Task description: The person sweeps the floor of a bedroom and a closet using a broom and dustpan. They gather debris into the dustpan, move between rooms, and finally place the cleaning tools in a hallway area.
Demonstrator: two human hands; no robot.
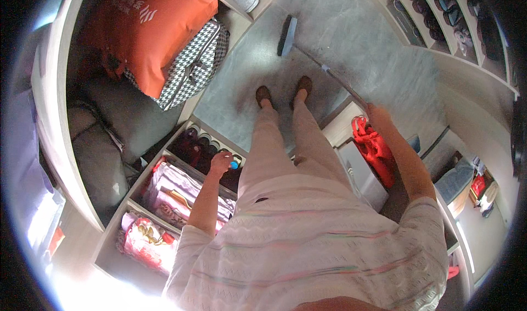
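Observation:
My right hand [378, 115] is closed around the long handle of a floor broom or squeegee [290, 35]. Its wide blue-grey head rests on the grey marbled floor, beyond my feet. My left hand [222, 162] hangs at my side, over or in front of a low compartment of shoes [195, 144]. Beside its fingers shows a small bright blue round item [234, 165]; whether the hand touches or holds it cannot be told. Near my right forearm lies a red fabric bag [370, 146].
Shelves with an orange bag [164, 30], a houndstooth bag [193, 68] and dark bags [140, 117] stand at left. Folded textiles [150, 243] fill low compartments. Shoe racks [432, 14] curve along the upper right. A white box [362, 175] stands right of my legs.

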